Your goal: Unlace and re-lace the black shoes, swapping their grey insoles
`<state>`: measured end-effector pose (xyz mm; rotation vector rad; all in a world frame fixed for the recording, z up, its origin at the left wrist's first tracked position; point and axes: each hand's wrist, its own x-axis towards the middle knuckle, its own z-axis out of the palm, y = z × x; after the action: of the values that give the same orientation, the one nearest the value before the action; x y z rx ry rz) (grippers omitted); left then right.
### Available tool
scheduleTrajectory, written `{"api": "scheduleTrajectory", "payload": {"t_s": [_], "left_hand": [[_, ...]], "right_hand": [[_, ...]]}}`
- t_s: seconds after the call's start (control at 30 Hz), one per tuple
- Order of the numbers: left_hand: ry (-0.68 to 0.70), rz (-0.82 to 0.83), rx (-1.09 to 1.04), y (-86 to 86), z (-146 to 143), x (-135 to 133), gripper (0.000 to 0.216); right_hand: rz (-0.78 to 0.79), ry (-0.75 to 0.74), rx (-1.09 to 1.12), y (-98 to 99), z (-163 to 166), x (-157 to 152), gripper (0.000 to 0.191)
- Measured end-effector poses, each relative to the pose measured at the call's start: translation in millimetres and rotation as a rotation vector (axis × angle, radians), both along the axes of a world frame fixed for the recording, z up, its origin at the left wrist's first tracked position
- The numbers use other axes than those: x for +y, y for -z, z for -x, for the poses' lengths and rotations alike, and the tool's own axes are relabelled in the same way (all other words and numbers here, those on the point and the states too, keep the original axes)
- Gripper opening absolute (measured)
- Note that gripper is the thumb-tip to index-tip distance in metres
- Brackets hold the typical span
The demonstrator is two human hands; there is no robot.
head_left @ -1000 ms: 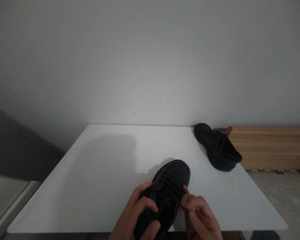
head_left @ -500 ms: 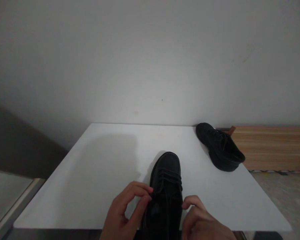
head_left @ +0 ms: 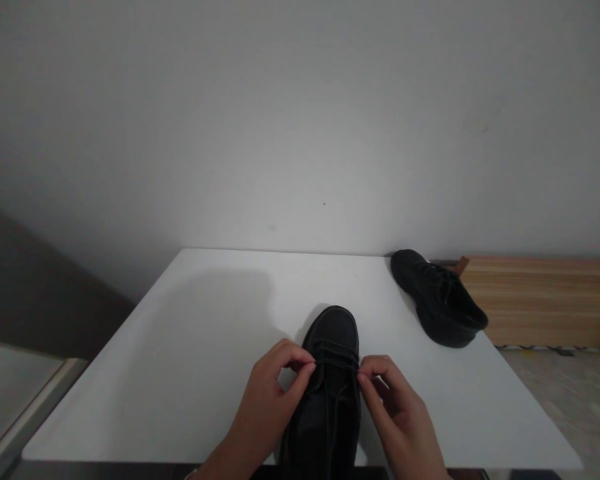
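A black lace-up shoe [head_left: 334,325] lies on the white table [head_left: 205,373] in front of me, its toe pointing toward the wall. My left hand [head_left: 277,383] pinches thumb and forefinger together at the left edge of the lacing. On the opposite edge my right hand [head_left: 395,407] does the same, its fingertips against the shoe's side by the lace rows. Dark lace [head_left: 337,357] crosses the front of the shoe between both hands. Whether lace sits in each pinch is hard to see against the black leather, though both pinches are right at it.
A second black shoe [head_left: 437,300] rests at the table's far right edge. Beyond it stands a wood-grain board [head_left: 545,300] on the floor, by the wall [head_left: 300,133]. The table's front edge runs close to my wrists.
Both hands have moved forward along the shoe, from beside its opening up to the lace rows. The right fingers have gone from curled to a pinch. The second shoe stays put.
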<state>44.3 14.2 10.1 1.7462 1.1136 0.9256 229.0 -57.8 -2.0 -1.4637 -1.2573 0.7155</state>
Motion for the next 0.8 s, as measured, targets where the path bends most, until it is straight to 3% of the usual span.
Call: {"api": "scheduleTrajectory", "payload": {"t_s": [0.2, 0.4, 0.6, 0.8], "left_hand": [[0.028, -0.024, 0.054, -6.6, 1.7, -3.8, 0.009], [0.072, 0.069, 0.060, -13.0, 11.0, -4.1, 0.008], [0.130, 0.194, -0.177, -12.4, 20.8, 5.6, 0.008], [0.126, 0.412, -0.484, -9.7, 30.6, 13.1, 0.017]], "right_hand": [[-0.008, -0.025, -0.017, -5.1, 4.6, 10.9, 0.015], [0.010, -0.055, 0.086, -14.1, 5.8, 19.7, 0.021], [0.095, -0.123, 0.291, -14.8, 0.0, 21.5, 0.021], [0.064, -0.172, 0.416, -9.4, -8.0, 19.1, 0.016]]}}
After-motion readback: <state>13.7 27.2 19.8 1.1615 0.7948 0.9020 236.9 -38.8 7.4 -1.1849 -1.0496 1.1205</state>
